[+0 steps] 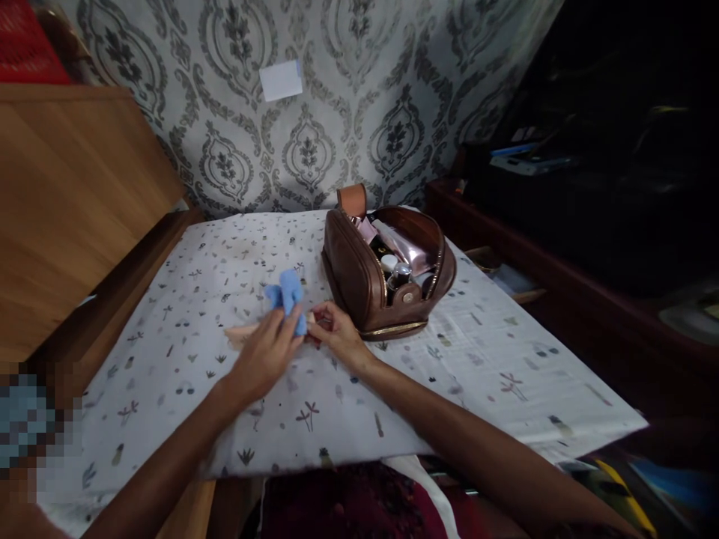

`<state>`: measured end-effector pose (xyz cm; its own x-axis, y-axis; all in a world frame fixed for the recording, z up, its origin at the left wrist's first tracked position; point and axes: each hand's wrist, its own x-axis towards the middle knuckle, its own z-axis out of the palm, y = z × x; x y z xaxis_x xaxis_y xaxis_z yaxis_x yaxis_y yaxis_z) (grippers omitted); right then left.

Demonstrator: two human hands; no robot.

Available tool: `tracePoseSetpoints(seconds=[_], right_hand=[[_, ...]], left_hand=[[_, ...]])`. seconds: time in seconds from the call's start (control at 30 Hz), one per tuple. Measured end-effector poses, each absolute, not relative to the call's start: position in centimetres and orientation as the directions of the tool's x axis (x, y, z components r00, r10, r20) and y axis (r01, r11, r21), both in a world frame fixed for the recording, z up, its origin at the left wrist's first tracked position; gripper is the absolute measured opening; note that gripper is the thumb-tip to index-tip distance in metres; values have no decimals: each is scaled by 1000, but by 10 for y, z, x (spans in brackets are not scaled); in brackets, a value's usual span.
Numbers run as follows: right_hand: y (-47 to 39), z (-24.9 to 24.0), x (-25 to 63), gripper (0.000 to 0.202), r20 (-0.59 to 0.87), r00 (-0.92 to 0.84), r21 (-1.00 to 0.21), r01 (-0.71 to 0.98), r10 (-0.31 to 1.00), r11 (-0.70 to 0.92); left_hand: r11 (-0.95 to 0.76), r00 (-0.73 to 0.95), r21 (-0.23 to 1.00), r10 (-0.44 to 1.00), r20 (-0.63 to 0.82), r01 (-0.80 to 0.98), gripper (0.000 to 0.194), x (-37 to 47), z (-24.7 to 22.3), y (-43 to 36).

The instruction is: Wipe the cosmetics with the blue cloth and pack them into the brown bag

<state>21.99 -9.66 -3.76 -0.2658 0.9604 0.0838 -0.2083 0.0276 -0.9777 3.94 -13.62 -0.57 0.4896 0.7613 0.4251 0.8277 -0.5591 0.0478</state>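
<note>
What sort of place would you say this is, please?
Probably a room in a home: grey patterned wallpaper, a white cloth printed with plants, and an open brown leather-look bag of toiletries suggest it.

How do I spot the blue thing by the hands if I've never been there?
Find the white printed cloth, then the open brown bag standing on it. Just left of the bag, the left hand and right hand are close together. The small, soft-looking blue thing pokes out past the left hand; its colour sets it apart from the peach piece nearby.
</note>
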Motion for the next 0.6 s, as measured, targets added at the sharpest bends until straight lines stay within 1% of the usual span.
tracePoseSetpoints(seconds=[0.07,0.13,0.2,0.27,0.37,0.47,0.53,0.6], right_hand=[[-95,-40,220,34,114,-271,-981,-184,956,65],[-94,-43,220,33,130,-277,-983,-160,952,88],[-93,-46,220,33,119,-294,-984,-160,948,74],[-94,-48,220,36,98,-304,-985,-165,948,49],[-94,-50,219,39,85,-297,-987,-159,951,38],[-94,-50,219,38,88,-280,-986,-163,956,43],[-94,-50,219,38,84,-273,-985,-166,958,39],[-94,-49,219,38,75,-279,-985,-171,957,28]], left_hand=[[-598,572,-98,686,450,795,52,55,-14,-139],[-592,615,-207,653,442,779,53,61,-18,-139],[-562,620,-268,663,420,782,53,57,-19,-138],[-533,609,-294,694,384,794,52,45,-17,-136],[-488,564,-288,758,328,824,49,22,-13,-136],[-418,476,-240,830,292,876,45,-3,-11,-138],[-370,404,-168,870,283,914,44,-19,-10,-139],[-331,330,-48,899,287,942,43,-34,-10,-140]])
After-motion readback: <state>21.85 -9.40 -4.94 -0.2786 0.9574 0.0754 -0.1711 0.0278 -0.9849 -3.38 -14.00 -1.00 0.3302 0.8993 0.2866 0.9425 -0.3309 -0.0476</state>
